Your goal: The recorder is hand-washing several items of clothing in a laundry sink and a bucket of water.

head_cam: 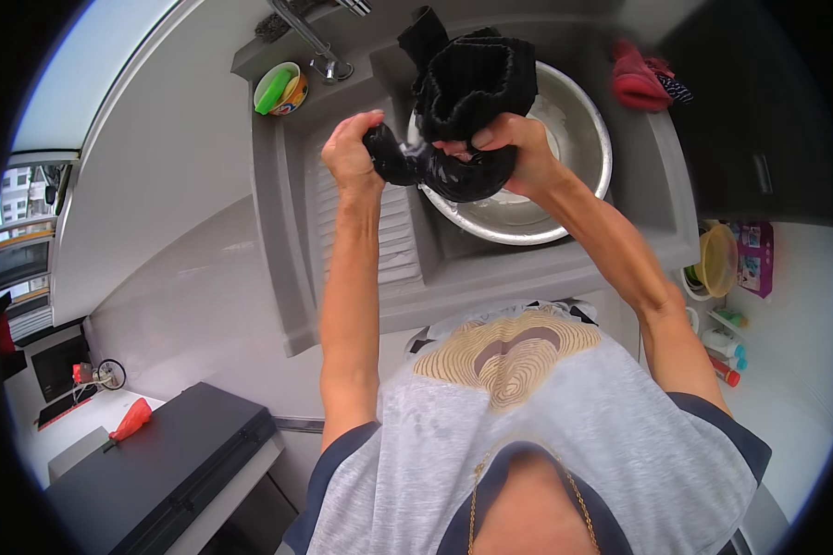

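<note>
A wet black garment [475, 76] is bunched between my hands over a round metal basin [600, 166]. My left hand [352, 149] grips one end of the dark cloth, above the ribbed washboard part [389, 243] of the grey laundry sink [458, 291]. My right hand [524, 149] is closed around another part, with the thumb on top and some fingers hidden in the folds. Part of the garment stands up above my right hand, showing a gathered edge. The basin sits in the sink's bowl, with some liquid or suds visible inside.
A chrome faucet [319, 52] rises at the sink's back left, near a tub [293, 94] holding a green item. Red cloth [640, 80] lies on the right rim. Yellow basin [718, 260] and bottles [722, 343] stand at right. A dark cabinet top [173, 451] is lower left.
</note>
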A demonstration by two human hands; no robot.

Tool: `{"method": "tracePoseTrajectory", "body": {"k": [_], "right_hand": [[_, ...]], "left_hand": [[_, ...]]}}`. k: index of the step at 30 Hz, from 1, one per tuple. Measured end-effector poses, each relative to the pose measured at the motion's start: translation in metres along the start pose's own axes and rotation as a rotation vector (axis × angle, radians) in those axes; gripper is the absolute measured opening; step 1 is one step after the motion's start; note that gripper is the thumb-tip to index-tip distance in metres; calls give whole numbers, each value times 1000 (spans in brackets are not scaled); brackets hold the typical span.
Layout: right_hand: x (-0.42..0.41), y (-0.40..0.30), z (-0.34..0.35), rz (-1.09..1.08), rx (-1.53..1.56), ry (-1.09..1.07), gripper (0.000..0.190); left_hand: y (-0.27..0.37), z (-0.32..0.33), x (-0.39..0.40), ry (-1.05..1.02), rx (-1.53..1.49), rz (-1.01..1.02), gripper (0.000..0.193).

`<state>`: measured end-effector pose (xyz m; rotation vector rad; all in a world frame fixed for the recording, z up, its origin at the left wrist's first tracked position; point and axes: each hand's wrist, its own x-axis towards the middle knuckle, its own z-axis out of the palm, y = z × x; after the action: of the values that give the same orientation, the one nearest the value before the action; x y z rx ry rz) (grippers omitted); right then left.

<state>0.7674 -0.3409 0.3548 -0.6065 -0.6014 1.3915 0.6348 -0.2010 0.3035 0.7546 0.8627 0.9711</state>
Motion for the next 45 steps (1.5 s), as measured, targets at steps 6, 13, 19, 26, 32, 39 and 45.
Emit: {"method": "tracePoseTrajectory", "body": {"k": [6, 13, 19, 26, 32, 39, 45], "right_hand": [[15, 16, 7, -69, -190, 3, 27], [40, 15, 44, -126, 441, 383, 14], [17, 81, 45, -193, -498, 150, 56], [15, 132, 30, -146, -1064, -286, 101], [-9, 66, -93, 353, -720, -57, 52], [-80, 123, -236, 1164, -1732, -252, 36], [14, 226, -209, 870, -1154, 268, 42]], "left_hand": [[-7, -21, -14, 63, 57, 77, 10], [-12, -71, -73, 223, -61, -615, 81], [15, -102, -86, -343, -299, -253, 103], [12, -109, -114, -190, 103, -50, 74], [56, -115, -118, 38, 98, -96, 58], [1, -126, -104, 267, 1806, -104, 84], [-15, -121, -95, 314, 1754, -51, 84]]}}
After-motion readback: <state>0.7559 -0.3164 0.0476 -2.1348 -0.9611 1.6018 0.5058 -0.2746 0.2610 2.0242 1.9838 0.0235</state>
